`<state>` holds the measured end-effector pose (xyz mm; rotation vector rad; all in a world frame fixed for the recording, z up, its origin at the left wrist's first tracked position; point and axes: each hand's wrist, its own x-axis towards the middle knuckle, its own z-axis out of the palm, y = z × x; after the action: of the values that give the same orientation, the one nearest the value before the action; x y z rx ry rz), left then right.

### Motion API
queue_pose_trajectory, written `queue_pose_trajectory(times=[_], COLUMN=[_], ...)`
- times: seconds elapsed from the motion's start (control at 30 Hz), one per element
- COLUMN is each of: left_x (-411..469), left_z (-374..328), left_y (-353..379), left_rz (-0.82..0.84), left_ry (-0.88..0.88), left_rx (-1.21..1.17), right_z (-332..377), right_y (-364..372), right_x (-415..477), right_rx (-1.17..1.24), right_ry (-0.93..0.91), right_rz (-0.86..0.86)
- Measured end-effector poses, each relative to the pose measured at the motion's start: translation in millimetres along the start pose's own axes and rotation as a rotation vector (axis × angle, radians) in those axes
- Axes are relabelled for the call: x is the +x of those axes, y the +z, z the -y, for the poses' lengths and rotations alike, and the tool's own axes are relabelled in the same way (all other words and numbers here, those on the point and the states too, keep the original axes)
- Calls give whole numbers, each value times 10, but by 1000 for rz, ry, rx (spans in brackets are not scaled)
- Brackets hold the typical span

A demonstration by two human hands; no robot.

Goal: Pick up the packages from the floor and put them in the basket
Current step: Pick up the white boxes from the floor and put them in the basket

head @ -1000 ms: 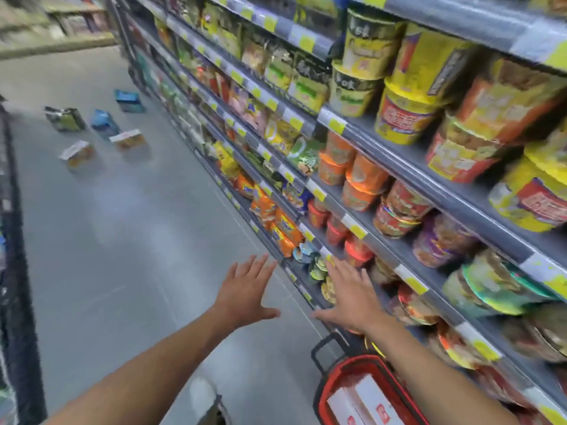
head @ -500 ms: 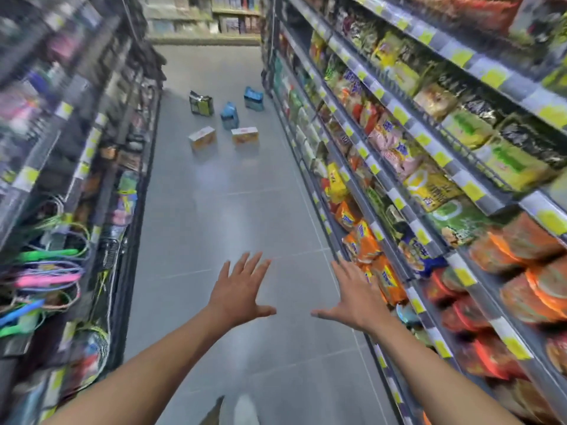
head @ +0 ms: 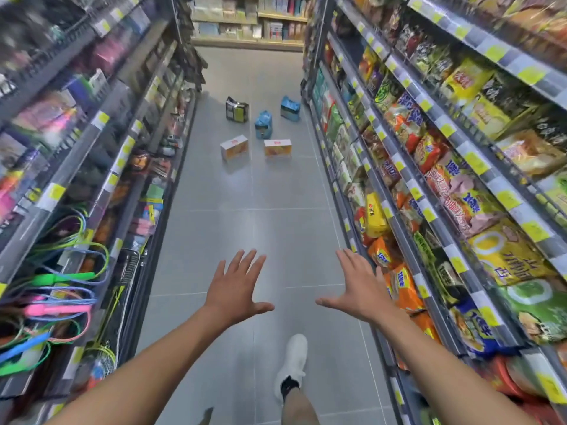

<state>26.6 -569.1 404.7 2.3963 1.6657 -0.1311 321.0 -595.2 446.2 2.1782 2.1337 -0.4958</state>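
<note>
Head view. Inspector: state of the hands?
Officer: Both released. The left hand (head: 236, 289) and right hand (head: 359, 289) are held out palms down over the floor (head: 251, 210), fingers spread, grasping nothing.
Inspector: Location of the task items?
Officer: Five, on the floor at the far end of the aisle, well apart from the hands. Nearest are the left box (head: 234, 147) and right box (head: 277, 147), side by side, with white tops bearing a red mark and orange fronts. The near blue bag (head: 264, 124) stands just beyond them. The dark bag (head: 237, 109) is far left, the far blue bag (head: 290, 108) far right, near the right shelves (head: 461, 146).
Inspector: Legible writing?
Officer: None on those five; too small. The right shelves carry packets with large printed characters, too blurred to read, and yellow price tags (head: 535, 230). The left shelves (head: 76, 154) hold coloured skipping ropes (head: 58, 276). One white shoe (head: 293, 363) is on the near floor.
</note>
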Motion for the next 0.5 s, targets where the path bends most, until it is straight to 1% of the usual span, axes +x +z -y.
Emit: queue_pose_trajectory(times=[0.27, 0.5], left_x=[1371, 2332], left_z=[315, 634], left_y=[-384, -696], left_rz=[-6, -4], left_ry=[-86, -169], left_rx=[2, -21], right_z=[-79, -30], right_y=[-412, -759], right_x=[1645, 2907], right_rx=[-7, -18], right_ry=[-103, -174], right_rz=[28, 59])
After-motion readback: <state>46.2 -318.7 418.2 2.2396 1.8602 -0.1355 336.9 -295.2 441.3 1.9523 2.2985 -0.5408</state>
